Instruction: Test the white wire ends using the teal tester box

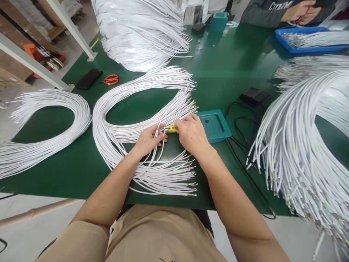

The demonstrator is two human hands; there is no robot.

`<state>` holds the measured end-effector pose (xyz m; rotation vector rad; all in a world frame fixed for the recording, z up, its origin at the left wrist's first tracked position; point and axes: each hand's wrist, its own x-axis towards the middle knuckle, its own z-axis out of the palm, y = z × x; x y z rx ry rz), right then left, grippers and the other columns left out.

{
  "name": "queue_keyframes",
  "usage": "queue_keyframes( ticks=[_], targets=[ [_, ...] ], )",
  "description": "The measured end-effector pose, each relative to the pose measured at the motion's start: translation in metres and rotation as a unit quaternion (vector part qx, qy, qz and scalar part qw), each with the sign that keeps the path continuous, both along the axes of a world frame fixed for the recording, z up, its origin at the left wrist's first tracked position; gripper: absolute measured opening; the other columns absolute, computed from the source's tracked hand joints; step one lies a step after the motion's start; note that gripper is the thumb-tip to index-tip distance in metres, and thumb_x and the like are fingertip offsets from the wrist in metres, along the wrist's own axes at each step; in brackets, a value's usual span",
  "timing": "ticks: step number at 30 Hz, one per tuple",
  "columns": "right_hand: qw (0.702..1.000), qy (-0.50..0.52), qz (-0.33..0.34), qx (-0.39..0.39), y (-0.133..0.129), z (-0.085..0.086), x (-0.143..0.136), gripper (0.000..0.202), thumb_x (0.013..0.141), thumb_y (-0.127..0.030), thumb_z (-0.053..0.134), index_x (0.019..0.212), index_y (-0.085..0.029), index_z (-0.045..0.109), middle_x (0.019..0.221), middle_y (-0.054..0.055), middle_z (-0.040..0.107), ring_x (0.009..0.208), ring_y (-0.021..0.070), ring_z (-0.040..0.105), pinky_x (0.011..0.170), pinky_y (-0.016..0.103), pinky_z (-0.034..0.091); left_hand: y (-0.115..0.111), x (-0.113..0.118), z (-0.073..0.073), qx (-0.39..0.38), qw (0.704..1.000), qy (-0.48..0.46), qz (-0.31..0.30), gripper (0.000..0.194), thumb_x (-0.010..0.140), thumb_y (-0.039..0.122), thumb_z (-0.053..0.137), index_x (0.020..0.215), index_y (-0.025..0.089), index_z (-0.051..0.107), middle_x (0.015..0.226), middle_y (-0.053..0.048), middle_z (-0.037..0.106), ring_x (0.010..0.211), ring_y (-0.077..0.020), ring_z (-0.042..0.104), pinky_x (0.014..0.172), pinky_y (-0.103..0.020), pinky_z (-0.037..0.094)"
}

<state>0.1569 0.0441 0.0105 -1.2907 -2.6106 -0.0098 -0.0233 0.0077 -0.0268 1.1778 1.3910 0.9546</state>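
Note:
My left hand (150, 140) is closed on a few thin white wires (163, 145), whose ends stick up past the fingers. My right hand (191, 131) is closed on a small yellow-handled tool (171, 129) with a metal front end. The tool's front end meets the wires at my left fingertips; its exact kind is hard to make out. Behind and left of my hands lies a looped bundle of white wires (101, 120). A lower fan of wire ends (166, 178) spreads nearer to me, below my hands. A teal box with a recessed top (214, 125) sits just beyond my right hand.
Black cables (241, 156) run from the box. Large wire bundles lie at the right (289, 145), left (68, 134) and back (141, 36). Red-handled scissors (111, 79) lie by a dark phone (89, 78). A co-worker's hands (302, 12) are beyond a blue tray (294, 50).

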Motion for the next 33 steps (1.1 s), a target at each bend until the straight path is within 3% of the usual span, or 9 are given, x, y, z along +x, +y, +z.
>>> queue_keyframes(
  ticks=[3,6,9,15,17,20,23,28,33],
  targets=[
    [0.996,0.038,-0.067,0.052,0.000,-0.001,0.006,0.024,0.092,-0.019,0.044,0.102,-0.015,0.066,0.107,0.013,0.070,0.118,0.0297,0.050,0.113,0.053,0.017,0.000,-0.001,-0.001,0.000,1.000,0.003,0.001,0.048,0.072,0.026,0.071,0.117,0.014,0.059,0.075,-0.001,0.068,0.071,-0.0186,0.071,0.051,-0.022,0.050],
    [0.979,0.045,-0.177,0.089,0.003,-0.005,0.013,0.034,0.094,-0.022,0.040,0.122,-0.012,0.058,0.135,0.019,0.055,0.132,0.0349,0.039,0.111,0.063,0.016,0.001,-0.002,-0.002,-0.003,1.000,0.000,0.001,0.046,0.071,0.025,0.072,0.115,0.014,0.060,0.074,-0.001,0.068,0.069,-0.0176,0.071,0.052,-0.022,0.050],
    [0.977,0.027,-0.195,0.078,0.005,-0.010,0.017,0.039,0.096,-0.023,0.037,0.128,-0.010,0.054,0.141,0.021,0.049,0.134,0.0374,0.037,0.109,0.065,0.017,0.001,-0.003,-0.003,-0.012,1.000,-0.016,0.008,0.047,0.069,0.024,0.074,0.112,0.013,0.059,0.072,0.000,0.067,0.067,-0.0165,0.069,0.052,-0.022,0.049],
    [0.983,0.070,-0.148,0.088,-0.001,-0.002,0.011,0.033,0.096,-0.023,0.039,0.118,-0.012,0.061,0.129,0.019,0.058,0.123,0.0328,0.046,0.107,0.056,0.025,-0.002,-0.012,-0.001,0.006,0.999,-0.035,0.020,0.054,0.069,0.028,0.076,0.117,0.013,0.057,0.073,0.000,0.066,0.071,-0.0168,0.068,0.054,-0.022,0.048],
    [0.991,0.103,-0.064,0.056,-0.010,0.003,0.001,0.030,0.097,-0.025,0.039,0.105,-0.014,0.066,0.110,0.015,0.066,0.105,0.0274,0.053,0.096,0.045,0.036,-0.002,-0.016,0.000,0.020,0.998,-0.052,0.022,0.060,0.068,0.029,0.077,0.122,0.015,0.055,0.073,0.001,0.064,0.071,-0.0160,0.067,0.054,-0.022,0.047],
    [0.981,0.123,0.151,-0.003,-0.028,0.004,-0.021,0.028,0.097,-0.026,0.042,0.090,-0.016,0.067,0.093,0.010,0.067,0.090,0.0215,0.054,0.085,0.036,0.040,-0.003,-0.018,0.001,0.037,0.995,-0.084,0.023,0.061,0.065,0.031,0.080,0.120,0.016,0.059,0.074,0.003,0.063,0.067,-0.0118,0.062,0.059,-0.022,0.048],
    [0.965,0.095,0.244,-0.004,-0.044,-0.002,-0.039,0.027,0.096,-0.021,0.044,0.084,-0.013,0.067,0.088,0.011,0.068,0.091,0.0224,0.055,0.087,0.037,0.041,-0.004,-0.017,0.003,0.030,0.995,-0.093,0.030,0.046,0.067,0.034,0.080,0.107,0.017,0.065,0.075,0.002,0.062,0.066,-0.0096,0.058,0.066,-0.024,0.049],
    [0.971,0.035,0.234,-0.021,-0.054,-0.006,-0.049,0.021,0.091,-0.011,0.047,0.088,-0.011,0.067,0.087,0.014,0.070,0.097,0.0259,0.057,0.092,0.042,0.042,-0.005,-0.017,0.005,0.022,0.996,-0.087,0.025,0.037,0.063,0.032,0.083,0.091,0.017,0.065,0.075,0.001,0.064,0.069,-0.0118,0.060,0.070,-0.025,0.049],
    [0.975,0.007,0.112,-0.190,-0.052,0.003,-0.045,0.032,0.097,-0.029,0.043,0.097,-0.011,0.069,0.081,0.015,0.072,0.082,0.0267,0.067,0.070,0.037,0.047,-0.007,-0.022,0.009,-0.020,0.990,-0.141,0.008,0.040,0.071,0.034,0.079,0.106,0.020,0.066,0.090,-0.003,0.067,0.083,-0.0155,0.064,0.066,-0.023,0.048]
  ],
)
